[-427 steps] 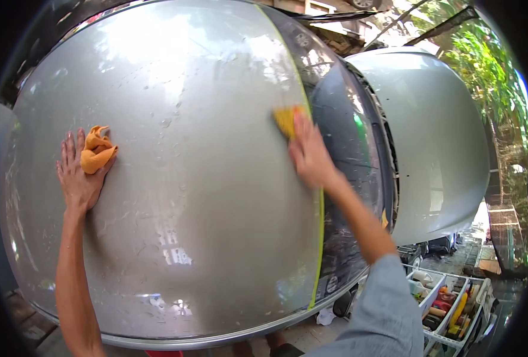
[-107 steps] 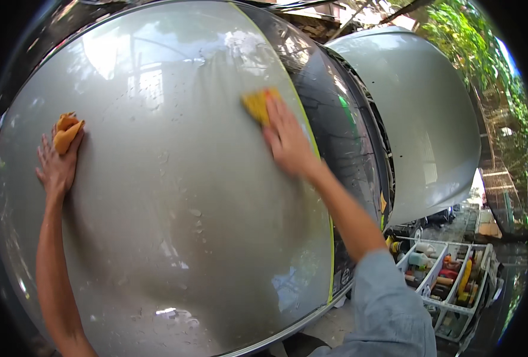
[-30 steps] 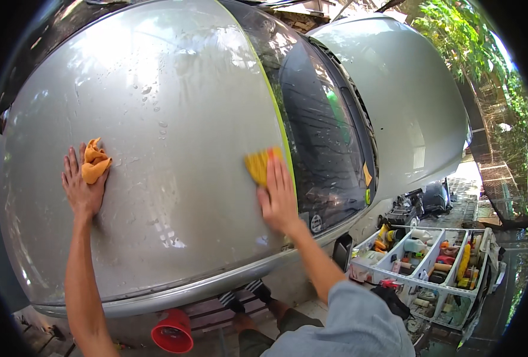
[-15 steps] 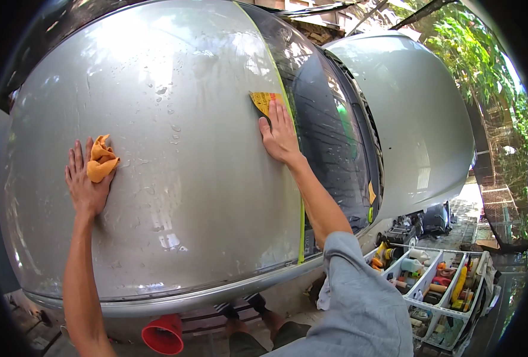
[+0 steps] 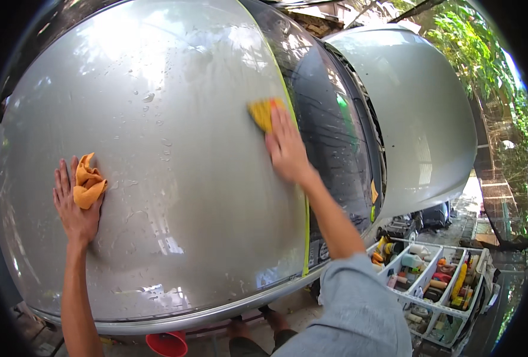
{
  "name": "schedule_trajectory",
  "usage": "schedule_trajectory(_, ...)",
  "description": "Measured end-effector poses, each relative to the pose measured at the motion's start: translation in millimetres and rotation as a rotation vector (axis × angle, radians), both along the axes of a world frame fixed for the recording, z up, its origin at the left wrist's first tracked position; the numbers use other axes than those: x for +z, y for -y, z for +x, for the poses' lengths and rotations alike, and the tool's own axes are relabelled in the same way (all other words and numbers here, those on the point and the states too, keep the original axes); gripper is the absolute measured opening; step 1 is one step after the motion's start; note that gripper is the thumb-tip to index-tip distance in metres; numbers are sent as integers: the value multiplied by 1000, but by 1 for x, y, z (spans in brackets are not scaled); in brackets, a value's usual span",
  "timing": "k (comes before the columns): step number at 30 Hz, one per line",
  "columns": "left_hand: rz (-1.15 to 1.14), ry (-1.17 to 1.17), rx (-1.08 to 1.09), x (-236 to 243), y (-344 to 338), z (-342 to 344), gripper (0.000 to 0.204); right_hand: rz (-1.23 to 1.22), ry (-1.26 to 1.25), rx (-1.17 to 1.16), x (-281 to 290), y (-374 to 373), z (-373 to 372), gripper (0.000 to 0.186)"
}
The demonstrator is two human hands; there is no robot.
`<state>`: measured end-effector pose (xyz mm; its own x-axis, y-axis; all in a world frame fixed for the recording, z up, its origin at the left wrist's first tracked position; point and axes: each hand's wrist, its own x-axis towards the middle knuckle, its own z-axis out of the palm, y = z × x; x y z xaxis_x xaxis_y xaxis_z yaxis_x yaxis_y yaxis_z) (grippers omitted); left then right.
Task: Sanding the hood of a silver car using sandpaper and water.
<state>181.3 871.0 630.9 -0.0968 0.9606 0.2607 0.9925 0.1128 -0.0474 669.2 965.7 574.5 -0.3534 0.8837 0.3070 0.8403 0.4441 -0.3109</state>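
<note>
My left hand [image 5: 78, 205] lies flat on the wet silver-grey car roof [image 5: 180, 220], fingers stretched out. A crumpled orange cloth [image 5: 89, 183] is tucked between its thumb and forefinger. Farther right, my right hand [image 5: 289, 149] presses a yellow-backed sheet of sandpaper [image 5: 261, 113] against the roof, beside the front edge. The sheet is blurred by motion, and my fingers cover part of it. Along that edge runs a strip of yellow-green masking tape [image 5: 283, 77], between the roof and the dark windshield [image 5: 329, 137]. Water drops dot the roof.
Beyond the windshield is the grey hood [image 5: 419, 119]. At lower right stands a white divided crate [image 5: 436, 279] of tools and bottles. A red bucket [image 5: 167, 343] sits below the roof's near edge, beside my feet. Green plants [image 5: 472, 53] grow at the far right.
My left hand has moved nearer to me and slightly left, with the orange cloth. The right hand has slid a little nearer, with the sandpaper. The whole view has shifted slightly.
</note>
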Motion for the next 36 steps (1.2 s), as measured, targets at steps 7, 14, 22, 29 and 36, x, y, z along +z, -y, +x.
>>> schedule_trajectory(7, -15, -14, -2, 1, -1, 18, 86, -105, -55, -48, 8, -142, 8, 65)
schedule_trajectory(14, -28, -1, 34, 7, 9, 6, 89, -58, -85, 205, 16, 67, -14, 66)
schedule_trajectory(22, -41, 70, 21, -6, -9, 34, 92, -112, 62, 16, 33, -134, -78, 66)
schedule_trajectory(29, -97, 9, 91, 26, 10, 5, 89, -58, 45, 216, 39, 68, -114, 68)
schedule_trajectory(36, -156, 43, 111, 16, -5, 37, 90, 98, 153, 31, 31, -79, -116, 60)
